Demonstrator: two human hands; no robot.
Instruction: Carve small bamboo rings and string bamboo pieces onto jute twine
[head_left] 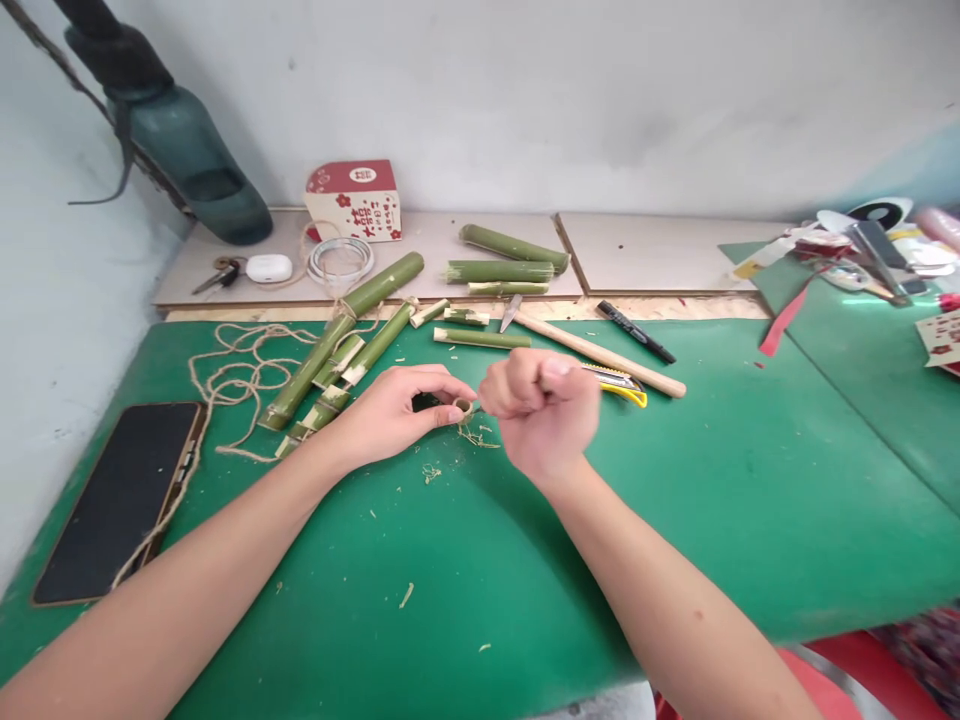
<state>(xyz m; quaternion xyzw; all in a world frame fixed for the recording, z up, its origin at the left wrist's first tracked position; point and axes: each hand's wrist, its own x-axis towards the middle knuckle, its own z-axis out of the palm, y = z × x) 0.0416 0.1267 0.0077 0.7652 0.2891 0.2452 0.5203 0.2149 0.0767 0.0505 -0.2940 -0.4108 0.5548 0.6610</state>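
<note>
Centre of frame: left hand (390,412) pinches a small bamboo ring (464,406) between thumb and fingertips, closed on it. Right hand (541,400) is curled into a fist right beside the ring, fingers shut; whether it holds a thread, a sliver or a small tool I can't tell, nothing shows past the knuckles.

Ring sits just above the green mat (712,480), slightly left of frame centre, between the two hands. Shavings (476,436) lie directly below it.

Orientation: ring is short, so its long axis is the bore axis. The open end faces roughly toward the camera and up, the bore tilted a bit toward the right hand. Exact tilt is hard to read at this size.

Doing this step well, my read:
- Keep the pinch on the outer wall only, not across the bore, so the opening stays accessible.
- Brace both wrists on the mat; work is small and any wobble shows.
- Work from the right along the bore, short strokes, light force; thin bamboo wall splits along the grain.
- Rotate the ring with the left fingertips rather than moving the right.

Nearby: yellow box cutter (622,385) just behind the right hand, wooden handle (600,353) and black marker (636,332) further up, bamboo stalks (337,335) and twine (240,375) upper left, phone (120,500) at left edge.
</note>
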